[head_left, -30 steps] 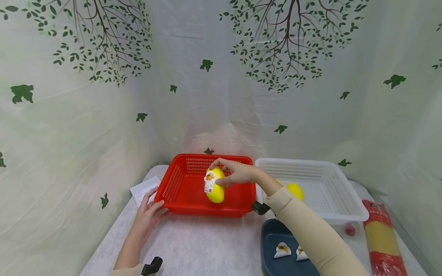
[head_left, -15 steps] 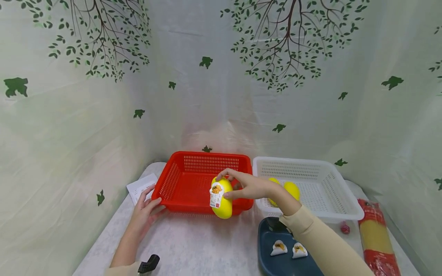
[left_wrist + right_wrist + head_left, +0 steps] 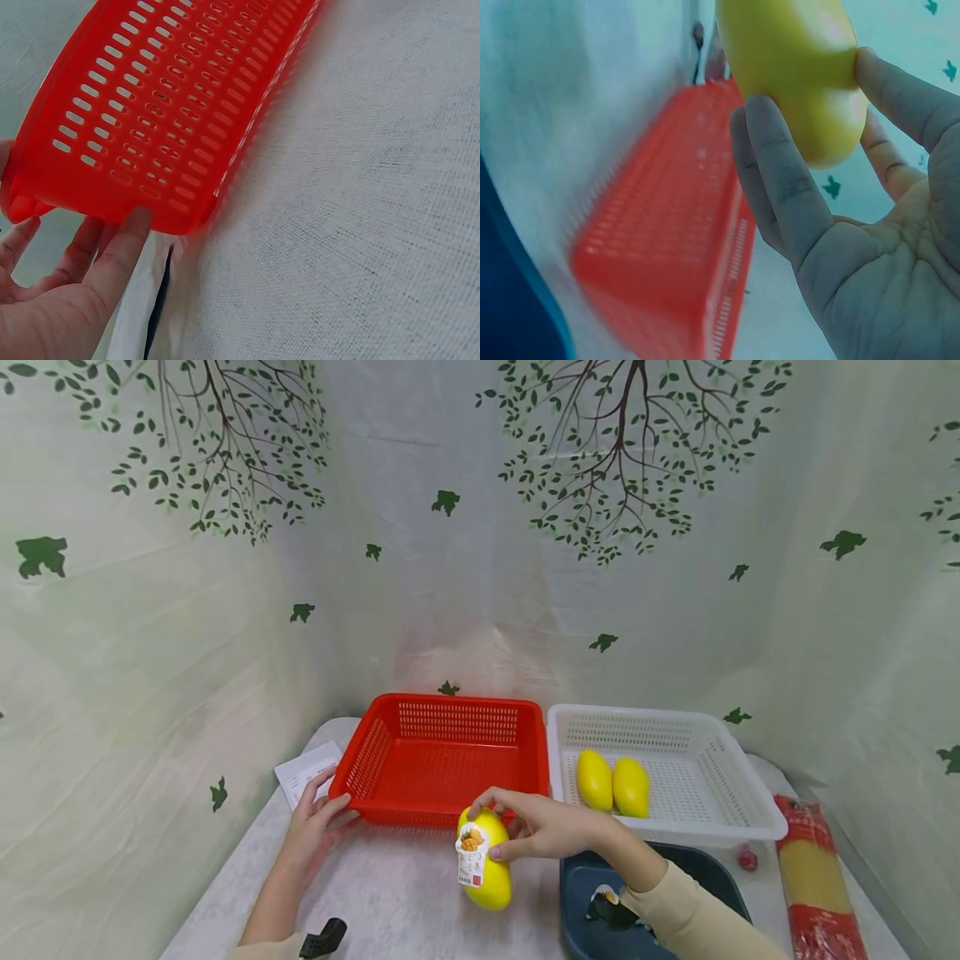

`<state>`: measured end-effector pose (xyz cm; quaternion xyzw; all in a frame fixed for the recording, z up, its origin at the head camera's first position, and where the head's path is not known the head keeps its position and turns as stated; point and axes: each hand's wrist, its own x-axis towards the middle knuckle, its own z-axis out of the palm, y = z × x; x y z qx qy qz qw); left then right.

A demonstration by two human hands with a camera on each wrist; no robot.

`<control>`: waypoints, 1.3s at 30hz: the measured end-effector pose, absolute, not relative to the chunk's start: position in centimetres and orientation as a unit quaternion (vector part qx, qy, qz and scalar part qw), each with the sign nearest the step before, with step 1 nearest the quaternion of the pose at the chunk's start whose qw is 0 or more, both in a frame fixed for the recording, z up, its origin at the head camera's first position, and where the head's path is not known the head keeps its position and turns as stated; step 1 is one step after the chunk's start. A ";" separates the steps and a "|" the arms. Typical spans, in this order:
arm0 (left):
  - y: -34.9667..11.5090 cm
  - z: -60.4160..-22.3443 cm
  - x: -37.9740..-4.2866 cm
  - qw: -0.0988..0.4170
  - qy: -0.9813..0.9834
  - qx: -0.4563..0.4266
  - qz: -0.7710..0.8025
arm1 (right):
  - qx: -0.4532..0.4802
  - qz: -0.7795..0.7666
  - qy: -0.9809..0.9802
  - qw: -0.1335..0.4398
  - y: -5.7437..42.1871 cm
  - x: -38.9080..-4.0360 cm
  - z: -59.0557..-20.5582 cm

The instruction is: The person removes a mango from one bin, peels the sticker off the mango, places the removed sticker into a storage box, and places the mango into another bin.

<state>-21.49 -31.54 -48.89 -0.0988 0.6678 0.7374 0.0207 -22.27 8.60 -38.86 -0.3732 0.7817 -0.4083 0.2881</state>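
My right hand (image 3: 543,828) holds a yellow mango (image 3: 495,883) between thumb and fingertips, in front of the red basket. A white label with a fruit picture (image 3: 471,860) is on the mango's left side. In the right wrist view, the fingertips (image 3: 769,124) press around the mango (image 3: 802,67). My left hand (image 3: 315,827) grips the front left corner of the red basket (image 3: 442,764). The left wrist view has its thumb at the rim and its fingers (image 3: 124,247) against the perforated wall. Two more mangoes (image 3: 632,787) lie side by side in the white basket (image 3: 705,768).
A dark blue tray (image 3: 705,864) at the front right holds a similar label (image 3: 606,893), partly hidden by the right wrist. Beyond are a small red wrapped item (image 3: 747,857) and a red and yellow package (image 3: 819,877). White paper (image 3: 303,770) lies behind the left hand.
My right hand has brought the mango out from over the red basket, towards me and down, to in front of it. The left hand has stayed at the basket's corner.
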 end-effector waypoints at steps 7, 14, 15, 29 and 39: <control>-31.5 -48.8 -21.7 0.023 0.668 -0.100 0.737 | -0.383 -0.390 0.776 0.315 8.1 -21.6 -40.8; -31.9 -48.9 -21.3 0.025 0.665 -0.103 0.739 | -0.398 -0.363 0.777 0.326 7.2 -21.1 -42.4; -32.0 -48.9 -21.2 0.025 0.665 -0.105 0.739 | -0.404 -0.359 0.776 0.325 7.1 -21.0 -42.6; -31.9 -49.4 -21.0 0.017 0.670 -0.100 0.736 | -0.425 -0.293 0.798 0.310 6.1 -21.1 -44.5; -31.6 -49.1 -21.4 0.014 0.664 -0.083 0.743 | -0.396 -0.291 0.806 0.329 6.3 -21.5 -44.8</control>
